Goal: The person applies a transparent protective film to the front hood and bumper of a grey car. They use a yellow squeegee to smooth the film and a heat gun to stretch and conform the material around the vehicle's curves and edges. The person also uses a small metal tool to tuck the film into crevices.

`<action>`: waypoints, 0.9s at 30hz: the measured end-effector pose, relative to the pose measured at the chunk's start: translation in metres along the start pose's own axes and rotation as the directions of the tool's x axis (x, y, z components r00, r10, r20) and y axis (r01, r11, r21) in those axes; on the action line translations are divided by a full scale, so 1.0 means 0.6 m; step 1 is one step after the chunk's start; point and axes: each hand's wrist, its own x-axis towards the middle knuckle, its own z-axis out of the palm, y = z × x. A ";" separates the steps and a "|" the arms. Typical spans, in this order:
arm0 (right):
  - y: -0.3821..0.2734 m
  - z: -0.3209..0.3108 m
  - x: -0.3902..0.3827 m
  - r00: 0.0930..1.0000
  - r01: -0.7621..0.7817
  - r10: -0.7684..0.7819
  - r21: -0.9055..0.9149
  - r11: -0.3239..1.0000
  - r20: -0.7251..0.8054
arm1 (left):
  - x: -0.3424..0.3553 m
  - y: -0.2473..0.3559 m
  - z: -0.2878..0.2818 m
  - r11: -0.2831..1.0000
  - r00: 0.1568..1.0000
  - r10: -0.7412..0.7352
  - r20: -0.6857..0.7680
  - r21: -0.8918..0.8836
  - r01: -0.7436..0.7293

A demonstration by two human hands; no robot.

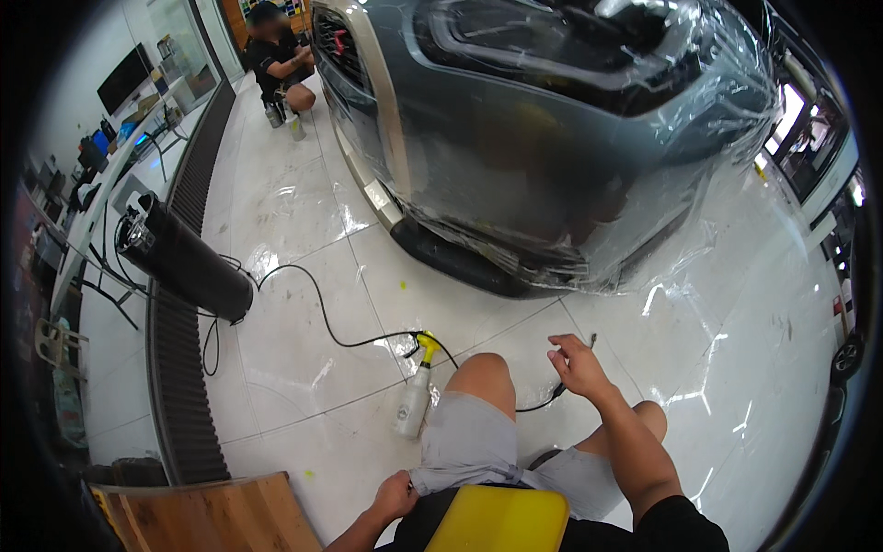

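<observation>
Film-covered car stands far, right of centre, the released right grip loosely curled nearer, the left grip against grey shorts, its hold unclear.

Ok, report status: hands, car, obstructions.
Left hand at grey shorts. Right hand raised ahead, grip unclear. Car bumper under clear film. Black cable trails across floor past spray bottle.

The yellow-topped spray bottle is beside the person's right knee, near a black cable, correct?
The side is wrong: the head view shows the yellow-topped spray bottle beside the person's left knee, near a black cable.
</observation>
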 end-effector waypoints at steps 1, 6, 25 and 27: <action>0.028 0.011 -0.018 0.999 -0.044 0.044 0.008 0.999 0.022 | -0.004 0.021 -0.007 0.999 0.999 0.032 -0.025 0.039 -0.031; 0.129 0.045 -0.077 0.972 -0.156 0.146 0.041 0.987 0.184 | -0.090 0.101 -0.028 0.965 0.999 0.025 -0.026 0.263 -0.017; -0.020 -0.111 0.063 0.997 0.079 -0.050 0.725 0.684 -0.062 | 0.292 0.637 -0.050 0.733 0.803 0.488 -0.342 -0.340 -0.590; -0.009 -0.126 0.081 0.975 0.170 -0.020 0.679 0.714 -0.223 | 0.374 0.592 -0.079 0.574 0.771 0.452 -0.449 -0.515 -0.637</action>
